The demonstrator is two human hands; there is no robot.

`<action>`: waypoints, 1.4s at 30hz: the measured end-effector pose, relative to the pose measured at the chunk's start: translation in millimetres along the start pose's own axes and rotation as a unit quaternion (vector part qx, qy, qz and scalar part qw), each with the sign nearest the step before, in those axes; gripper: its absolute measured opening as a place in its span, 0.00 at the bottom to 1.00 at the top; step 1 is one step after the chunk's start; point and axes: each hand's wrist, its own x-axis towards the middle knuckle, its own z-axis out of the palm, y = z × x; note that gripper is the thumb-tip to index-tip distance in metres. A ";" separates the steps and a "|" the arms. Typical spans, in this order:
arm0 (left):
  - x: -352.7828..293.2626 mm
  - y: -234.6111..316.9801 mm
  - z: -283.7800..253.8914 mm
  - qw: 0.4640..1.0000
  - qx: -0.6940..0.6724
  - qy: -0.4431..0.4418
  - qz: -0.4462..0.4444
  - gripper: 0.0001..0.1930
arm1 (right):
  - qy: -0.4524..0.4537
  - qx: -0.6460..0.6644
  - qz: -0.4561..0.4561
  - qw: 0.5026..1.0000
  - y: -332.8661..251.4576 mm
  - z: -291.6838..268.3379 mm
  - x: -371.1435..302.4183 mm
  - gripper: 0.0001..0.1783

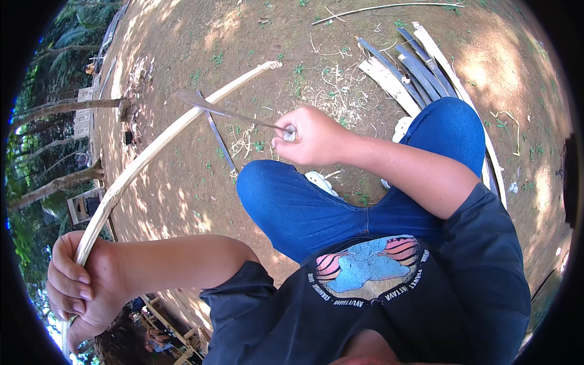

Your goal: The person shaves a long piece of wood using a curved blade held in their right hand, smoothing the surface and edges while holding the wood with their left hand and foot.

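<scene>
My left hand (85, 277) is wrapped round the lower part of a long pale wooden pole (159, 145), which slants up and away to the right. The pole's far end is ragged. My right hand (315, 135) grips the handle of a long-bladed knife (234, 114) in front of my knees. Its thin blade points left, and its blurred tip crosses over or close to the pole; contact cannot be made out. Most of the handle is hidden in my fist.
Dark strips (420, 76) and pale split lengths (389, 85) lie by my right knee. Curled shavings (347, 100) litter the ground ahead. A narrow dark strip (218, 139) lies beyond my left knee, and a thin stick (389, 7) farther off. Trees (67, 109) stand at left.
</scene>
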 end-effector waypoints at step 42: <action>2.8 28.5 -29.7 0.997 -0.010 0.079 -0.013 0.32 | 0.011 0.019 0.017 1.000 -1.0 -2.8 -7.3 0.13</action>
